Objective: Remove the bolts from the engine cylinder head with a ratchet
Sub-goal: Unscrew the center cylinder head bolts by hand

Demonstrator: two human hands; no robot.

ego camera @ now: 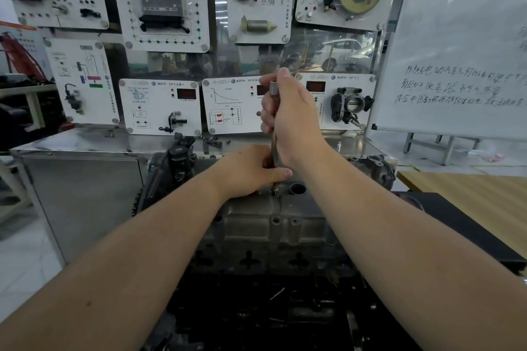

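Both forearms reach over the engine point(256, 236). Right hand point(293, 120) grips the upright ratchet point(274, 88) high; left hand point(251, 171) pinches its shaft low, steadying it on a bolt point(274, 190) near the far edge.

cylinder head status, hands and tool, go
Right hand grips upright extension bar. Left hand pinches its lower end at cylinder head. Nothing blocking.

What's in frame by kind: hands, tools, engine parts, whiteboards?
Hands: 2, left hand and right hand, both gripping the tool
Tools: 1, upright ratchet extension
Engine parts: 1, cylinder head
Whiteboards: 1, whiteboard
Total: 5
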